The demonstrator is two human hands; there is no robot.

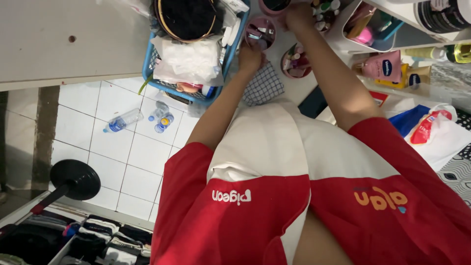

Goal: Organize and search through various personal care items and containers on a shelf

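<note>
A: So, the room?
B: White tiled floor [142, 157], bottles [122, 121] loose, blue basket [149, 68] at the shelf [284, 88] edge.
A: Hands?
B: Left hand [250, 58] presses the checked cloth [264, 87], fingers together. Right hand [298, 14] is among cups [260, 32]; fingers unclear.

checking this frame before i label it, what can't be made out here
Head view:
- Left hand: fingers curl onto the checked cloth; grip unclear.
- Right hand: fingertips hidden among the pink cups.
- Top pink cup: cut by the frame edge.
- Small bottles: blurred.
</note>
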